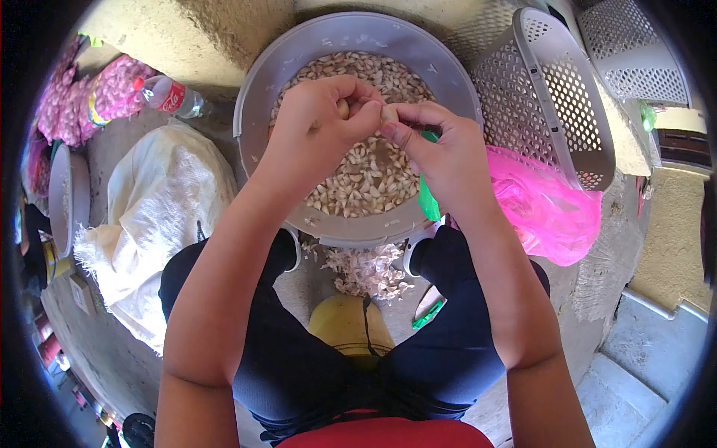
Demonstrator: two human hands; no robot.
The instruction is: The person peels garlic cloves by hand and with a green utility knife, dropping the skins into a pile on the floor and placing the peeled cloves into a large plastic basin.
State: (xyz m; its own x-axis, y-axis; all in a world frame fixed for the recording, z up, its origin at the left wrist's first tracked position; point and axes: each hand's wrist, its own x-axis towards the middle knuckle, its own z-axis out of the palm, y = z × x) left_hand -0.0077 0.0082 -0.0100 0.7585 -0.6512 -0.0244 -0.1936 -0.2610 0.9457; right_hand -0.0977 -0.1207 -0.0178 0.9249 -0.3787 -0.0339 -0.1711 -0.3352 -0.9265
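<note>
My left hand (321,119) and my right hand (444,142) meet above a large grey tub (258,82), fingertips pinched together. Between them is a pale garlic clove (389,113), gripped by the right thumb and forefinger and touching the left fingertips. Another pale piece, seemingly a clove (343,110), shows inside the curled left fingers. A flat green object (429,196) sticks out below my right palm; its kind is partly hidden. Many garlic cloves (366,183) lie in cloudy water in the tub.
Garlic skins (366,270) lie between my feet, beside a yellow container (347,321). A white woven sack (164,194), a cola bottle (173,97) and net bags of garlic (112,86) are on the left. A pink plastic bag (549,209) and perforated grey basket (515,97) stand right.
</note>
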